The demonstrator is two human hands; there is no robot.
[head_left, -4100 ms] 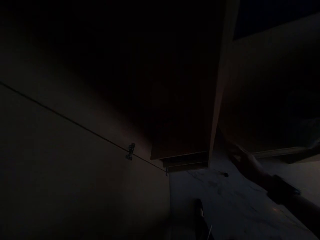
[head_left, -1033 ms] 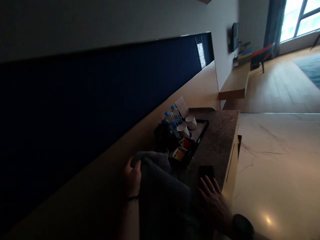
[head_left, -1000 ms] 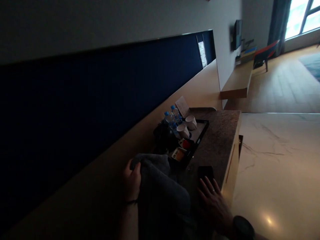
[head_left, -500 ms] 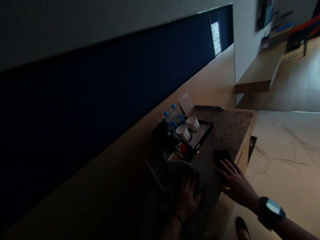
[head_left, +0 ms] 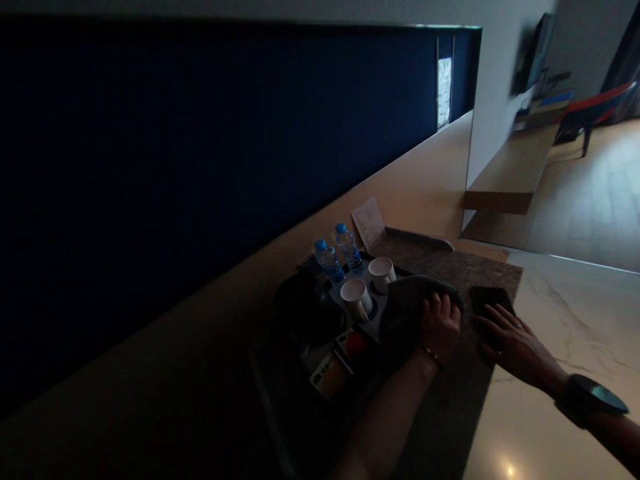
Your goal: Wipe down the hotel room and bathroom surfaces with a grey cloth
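From the head camera, the left hand (head_left: 440, 323) presses down with curled fingers gripping a grey cloth (head_left: 407, 310) on the dark stone counter (head_left: 450, 413), just beside the tray (head_left: 320, 393) that carries two white cups (head_left: 356, 298) and two water bottles (head_left: 330, 260). The right hand (head_left: 515, 340), a watch (head_left: 590, 397) on its wrist, lies flat with fingers spread and relaxed, its fingertips resting on a black phone (head_left: 487, 300) near the counter's edge.

Left hand (head_left: 440, 325) presses grey cloth (head_left: 407, 313) on stone counter (head_left: 450, 407); right hand (head_left: 517, 343) flat on black phone (head_left: 489, 301).
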